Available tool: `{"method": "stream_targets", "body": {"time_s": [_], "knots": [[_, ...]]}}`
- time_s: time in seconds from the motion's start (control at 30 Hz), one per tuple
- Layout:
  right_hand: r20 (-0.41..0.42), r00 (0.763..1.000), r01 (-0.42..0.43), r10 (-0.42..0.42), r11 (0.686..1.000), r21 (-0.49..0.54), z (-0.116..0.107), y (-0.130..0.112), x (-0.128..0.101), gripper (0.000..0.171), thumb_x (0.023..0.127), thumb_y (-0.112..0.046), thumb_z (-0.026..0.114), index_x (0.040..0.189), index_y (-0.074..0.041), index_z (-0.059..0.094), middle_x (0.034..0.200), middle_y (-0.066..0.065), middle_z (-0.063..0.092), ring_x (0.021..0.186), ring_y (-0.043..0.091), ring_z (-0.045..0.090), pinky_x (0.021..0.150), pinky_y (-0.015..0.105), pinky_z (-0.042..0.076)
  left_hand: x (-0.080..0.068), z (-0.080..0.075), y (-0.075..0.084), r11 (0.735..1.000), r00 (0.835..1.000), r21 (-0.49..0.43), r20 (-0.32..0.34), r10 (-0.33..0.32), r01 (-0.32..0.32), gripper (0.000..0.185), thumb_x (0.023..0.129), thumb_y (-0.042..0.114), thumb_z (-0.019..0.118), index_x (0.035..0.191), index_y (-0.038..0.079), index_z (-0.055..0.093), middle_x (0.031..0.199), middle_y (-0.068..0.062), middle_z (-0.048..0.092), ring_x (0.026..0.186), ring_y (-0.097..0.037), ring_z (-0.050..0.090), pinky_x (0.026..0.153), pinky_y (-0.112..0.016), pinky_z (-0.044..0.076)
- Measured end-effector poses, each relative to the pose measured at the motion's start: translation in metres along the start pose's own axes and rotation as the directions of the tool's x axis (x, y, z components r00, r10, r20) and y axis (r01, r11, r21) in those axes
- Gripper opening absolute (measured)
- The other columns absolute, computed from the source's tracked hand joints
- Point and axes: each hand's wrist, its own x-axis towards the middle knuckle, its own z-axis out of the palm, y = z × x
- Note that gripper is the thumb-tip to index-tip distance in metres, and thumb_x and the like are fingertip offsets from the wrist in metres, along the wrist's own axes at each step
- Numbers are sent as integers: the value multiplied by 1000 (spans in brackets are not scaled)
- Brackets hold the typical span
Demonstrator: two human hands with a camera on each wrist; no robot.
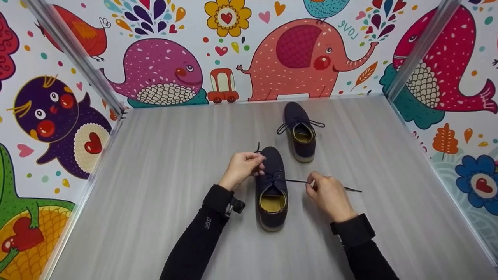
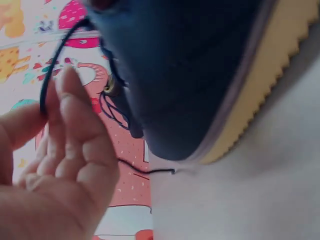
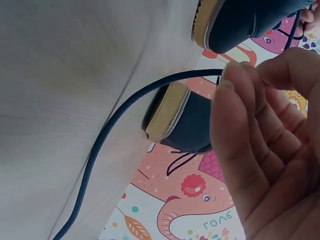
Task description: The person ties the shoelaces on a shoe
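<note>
The 2 shoes, the near shoe point(image 1: 271, 182) and the far shoe point(image 1: 298, 130), look like matt navy cloth with a fine woven grain, each on a pale tan sole point(image 3: 167, 115) whose rim is ribbed and rubbery. Their insides show a yellowish, soft-looking lining point(image 1: 272, 203). The lace point(image 3: 110, 135) is a thin, smooth, dark cord, and a small metal eyelet point(image 2: 110, 86) glints dully. The desk point(image 1: 163, 163) has a matt, pale grey wood-grain finish. The walls point(image 1: 272, 46) carry smooth printed cartoon paper, framed by brushed metal bars point(image 1: 74, 54).
</note>
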Motion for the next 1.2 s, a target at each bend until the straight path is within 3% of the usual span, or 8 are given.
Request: {"method": "stream_targets", "body": {"time_s": [0.13, 0.37, 0.53, 0.73, 0.87, 1.03, 1.2], "knots": [[9, 1000, -24, 24, 1000, -5, -1, 1, 0, 13, 82, -4, 73, 84, -10, 62, 57, -6, 57, 48, 13, 51, 48, 36, 43, -3, -6, -2, 992, 1000, -127, -25, -3, -1, 28, 98, 12, 65, 112, -12, 66, 73, -5, 66, 62, -14, 67, 58, -23, 53], [-38, 997, -72, 72, 997, -8, -3, 9, 1, 14, 82, -1, 73, 85, -6, 61, 59, 1, 62, 50, 16, 56, 48, 38, 45, -8, -10, -14, 982, 996, -185, -74, -42, 28, 28, 97, 11, 66, 111, -13, 65, 73, -6, 65, 62, -15, 67, 58, -24, 54], [-113, 988, -96, 100, 994, 46, -4, 10, 3, 12, 83, 0, 70, 85, -6, 60, 60, 1, 65, 51, 17, 60, 49, 38, 47, -11, -11, -20, 994, 993, -106, -111, -43, 32, 24, 95, 13, 68, 105, -10, 70, 71, -6, 65, 55, -11, 61, 55, -24, 53], [-231, 968, -76, 93, 994, 80, -3, 9, 8, 13, 83, 2, 70, 85, -6, 60, 65, 4, 69, 53, 20, 64, 49, 40, 48, -17, -10, -21, 1000, 992, 27, -128, -11, 15, 22, 93, 16, 70, 97, -6, 74, 68, -5, 65, 48, -8, 52, 46, -19, 43], [-300, 950, -50, 83, 992, 118, -5, 5, 15, 11, 83, 2, 70, 86, -3, 61, 74, 9, 72, 63, 23, 70, 54, 42, 53, -18, -9, -24, 997, 992, 75, -123, 12, -2, 18, 93, 15, 70, 94, -2, 76, 67, -9, 66, 47, -8, 50, 44, -18, 39], [-353, 929, -35, 108, 978, 206, -8, -4, 28, 9, 84, 2, 71, 90, -2, 64, 86, 8, 75, 77, 24, 73, 61, 36, 56, -20, -6, -28, 995, 992, 99, -125, -7, 20, 16, 93, 16, 71, 93, 1, 76, 69, -12, 67, 49, -9, 49, 44, -18, 38], [-399, 916, 70, 36, 966, 250, -7, -18, 52, 14, 83, 7, 72, 92, -1, 67, 92, 8, 75, 79, 26, 73, 65, 31, 56, -21, -4, -29, 991, 991, 132, -131, -4, 21, 15, 93, 16, 72, 94, 2, 76, 69, -10, 67, 50, -11, 51, 44, -20, 38]]}}
